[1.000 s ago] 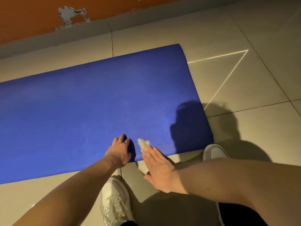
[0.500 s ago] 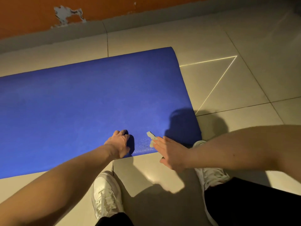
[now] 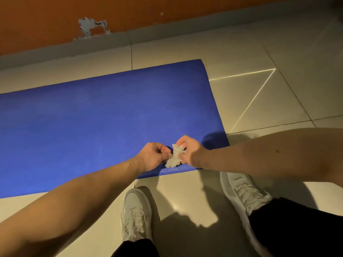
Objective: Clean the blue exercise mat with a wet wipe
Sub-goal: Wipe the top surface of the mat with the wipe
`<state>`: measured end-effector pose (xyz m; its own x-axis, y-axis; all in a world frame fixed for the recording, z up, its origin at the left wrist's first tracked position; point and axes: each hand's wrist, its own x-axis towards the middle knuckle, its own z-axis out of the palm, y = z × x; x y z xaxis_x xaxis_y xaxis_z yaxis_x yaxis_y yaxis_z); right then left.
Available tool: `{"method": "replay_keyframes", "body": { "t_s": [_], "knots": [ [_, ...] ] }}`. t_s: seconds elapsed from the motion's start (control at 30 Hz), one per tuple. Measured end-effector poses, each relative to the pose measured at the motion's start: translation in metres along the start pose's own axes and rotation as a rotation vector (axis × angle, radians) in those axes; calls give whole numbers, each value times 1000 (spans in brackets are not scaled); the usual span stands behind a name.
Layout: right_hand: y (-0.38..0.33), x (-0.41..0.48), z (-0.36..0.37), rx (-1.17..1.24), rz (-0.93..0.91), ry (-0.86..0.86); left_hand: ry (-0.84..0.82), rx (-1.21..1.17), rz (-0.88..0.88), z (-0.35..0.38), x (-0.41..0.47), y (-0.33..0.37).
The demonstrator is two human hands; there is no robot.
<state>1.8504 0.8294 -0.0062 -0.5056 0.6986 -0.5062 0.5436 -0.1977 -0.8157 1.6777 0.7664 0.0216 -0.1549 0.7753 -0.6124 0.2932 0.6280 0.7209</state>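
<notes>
The blue mat (image 3: 92,127) lies flat on the tiled floor (image 3: 185,51) and runs off the left edge of the view. Its right end and near right corner sit just in front of the person's white shoes (image 3: 136,212). Above that corner both hands meet on a small, crumpled wet wipe (image 3: 175,157). The left hand (image 3: 153,156) pinches its left side with curled fingers and thumb, and the right hand (image 3: 192,151) pinches its right side the same way. The wipe hangs bunched between them, either just above the mat or barely touching it; which cannot be told. The person appears to be spreading or refolding the wipe to find a fresh face. The wipe is probably very light, limp and damp, so it will bunch under a push rather than hold a shape. It is best taken by its edges to open it, then pressed flat under the fingers for wiping. The mat looks soft, flexible and slightly grippy, and light enough to shift or ripple at its edge, so a hand resting near the corner would steady it. Along the far side runs an orange wall (image 3: 46,19) with a chipped patch.
</notes>
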Motion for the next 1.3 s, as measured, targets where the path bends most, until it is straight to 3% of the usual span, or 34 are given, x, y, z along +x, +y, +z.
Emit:
{"method": "replay_keyframes", "body": {
  "t_s": [0.23, 0.47, 0.57, 0.77, 0.87, 0.97, 1.1, 1.3],
  "knots": [
    [4, 11, 4, 46, 70, -155, -105, -81, -94, 11, 4, -10],
    [25, 12, 0, -50, 137, 80, -2, -127, -182, 20, 10, -15],
    [24, 6, 1, -213, 17, 137, 72, -180, -203, 22, 8, -14],
    [14, 4, 31, 43, -88, -46, 82, -175, -202, 14, 8, -17],
    [20, 22, 40, -137, -118, 7, 32, -147, -250, 4, 4, -22],
    [26, 36, 45, -443, -267, -69, 99, 12, -250, -13, 6, -39],
    [22, 40, 62, -907, -580, -313, 145, 753, -180, -46, 11, -71],
    [32, 40, 75, -1112, -748, -465, 77, 991, -134, -51, 15, -86]
  ]
}}
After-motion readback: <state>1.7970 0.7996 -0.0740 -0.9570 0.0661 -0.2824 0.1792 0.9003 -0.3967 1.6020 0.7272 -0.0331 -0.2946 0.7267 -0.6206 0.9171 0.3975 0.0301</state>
